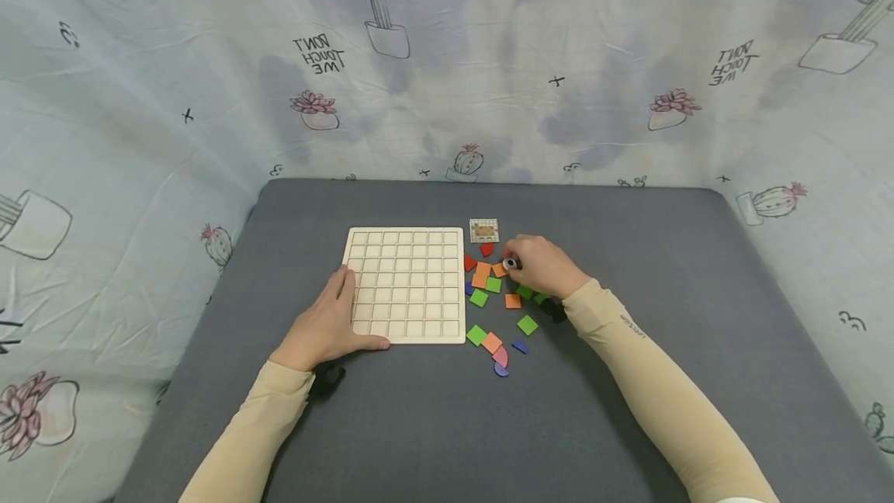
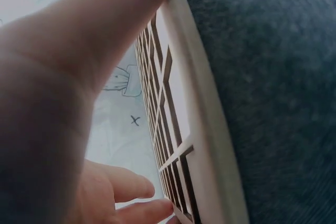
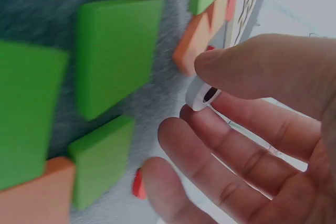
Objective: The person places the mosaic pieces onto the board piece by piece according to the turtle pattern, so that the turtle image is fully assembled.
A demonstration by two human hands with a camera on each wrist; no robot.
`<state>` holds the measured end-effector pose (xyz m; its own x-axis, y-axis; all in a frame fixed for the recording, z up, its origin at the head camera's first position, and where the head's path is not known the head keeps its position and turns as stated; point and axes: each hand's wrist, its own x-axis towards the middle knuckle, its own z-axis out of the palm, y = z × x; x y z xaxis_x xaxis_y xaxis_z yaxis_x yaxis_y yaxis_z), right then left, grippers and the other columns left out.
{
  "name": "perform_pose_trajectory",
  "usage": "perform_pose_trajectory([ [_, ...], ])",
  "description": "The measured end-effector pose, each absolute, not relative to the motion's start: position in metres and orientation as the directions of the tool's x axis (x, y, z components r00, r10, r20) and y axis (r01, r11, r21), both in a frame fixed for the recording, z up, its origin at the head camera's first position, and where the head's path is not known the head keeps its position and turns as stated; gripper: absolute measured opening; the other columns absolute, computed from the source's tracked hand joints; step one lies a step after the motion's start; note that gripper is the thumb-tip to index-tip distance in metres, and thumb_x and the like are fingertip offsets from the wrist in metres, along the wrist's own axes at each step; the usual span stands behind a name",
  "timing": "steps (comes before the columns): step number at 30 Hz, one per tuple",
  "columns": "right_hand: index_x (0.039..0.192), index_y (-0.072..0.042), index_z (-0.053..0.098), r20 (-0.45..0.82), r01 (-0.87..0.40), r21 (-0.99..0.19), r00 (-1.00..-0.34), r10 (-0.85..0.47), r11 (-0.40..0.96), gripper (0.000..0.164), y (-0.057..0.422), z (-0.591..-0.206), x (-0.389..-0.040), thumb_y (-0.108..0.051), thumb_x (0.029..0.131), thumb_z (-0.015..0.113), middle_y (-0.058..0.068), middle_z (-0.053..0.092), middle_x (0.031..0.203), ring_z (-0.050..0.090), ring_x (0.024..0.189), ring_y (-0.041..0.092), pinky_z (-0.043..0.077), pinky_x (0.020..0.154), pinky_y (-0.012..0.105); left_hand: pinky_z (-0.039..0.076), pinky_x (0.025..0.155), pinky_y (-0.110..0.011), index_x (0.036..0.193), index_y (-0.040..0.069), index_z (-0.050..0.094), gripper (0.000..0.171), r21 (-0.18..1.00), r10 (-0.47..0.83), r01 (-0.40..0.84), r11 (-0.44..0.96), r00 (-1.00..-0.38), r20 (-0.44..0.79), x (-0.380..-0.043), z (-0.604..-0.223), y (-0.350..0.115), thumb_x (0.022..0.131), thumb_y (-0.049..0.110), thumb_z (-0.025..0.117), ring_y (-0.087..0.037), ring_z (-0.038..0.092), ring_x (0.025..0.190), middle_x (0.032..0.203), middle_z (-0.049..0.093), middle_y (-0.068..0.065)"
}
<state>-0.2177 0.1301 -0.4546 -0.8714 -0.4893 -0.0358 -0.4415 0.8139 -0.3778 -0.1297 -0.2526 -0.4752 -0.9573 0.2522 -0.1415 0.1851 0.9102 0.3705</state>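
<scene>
A light wooden grid board (image 1: 407, 286) lies flat on the grey table. My left hand (image 1: 328, 317) rests along its left edge, thumb at the lower edge and fingers at the side; the left wrist view shows the thumb and fingers (image 2: 136, 211) right at the rim. To the right of the board my right hand (image 1: 543, 264) pinches a small white disc with a black dot (image 3: 200, 94) between thumb and fingertips, above the loose pieces. Beneath and around that hand lie green squares (image 3: 118, 53) and orange squares (image 1: 513, 301).
A small printed pattern card (image 1: 484, 230) lies at the board's upper right, with a red piece (image 1: 486, 250) below it. Nearer me are a pink quarter-round piece (image 1: 500, 356), a blue half-round piece (image 1: 501, 370) and a blue triangle (image 1: 520, 346). A patterned cloth (image 1: 447, 99) hangs behind the table.
</scene>
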Motion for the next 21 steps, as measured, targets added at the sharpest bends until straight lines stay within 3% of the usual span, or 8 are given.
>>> perform_pose_trajectory([
  [13,0.109,-0.005,0.075,0.050,-0.507,-0.369,-0.848,-0.528,0.779,0.016,0.102,-0.440,-0.224,-0.010,0.094,0.075,0.011,0.074,0.104,0.067,0.086,0.022,0.059,0.077,0.039,0.049,0.104,-0.061,0.164,-0.005,0.016,0.142,0.358,0.261,0.215,0.909,-0.962,-0.085,-0.131,-0.479,-0.252,0.068,0.073,0.086,-0.048,0.035,0.151,0.170,0.017,-0.028],
  [21,0.109,-0.005,0.074,0.119,-0.601,-0.346,-0.790,-0.601,0.720,0.014,0.055,-0.432,-0.229,-0.012,0.097,0.073,0.010,0.071,0.103,0.061,0.078,0.018,0.056,0.073,0.034,0.048,0.104,-0.064,0.164,-0.007,0.014,0.144,0.359,0.232,0.176,0.916,-0.965,-0.120,-0.131,-0.481,-0.252,0.069,0.077,0.083,-0.049,0.033,0.151,0.172,0.011,-0.027],
])
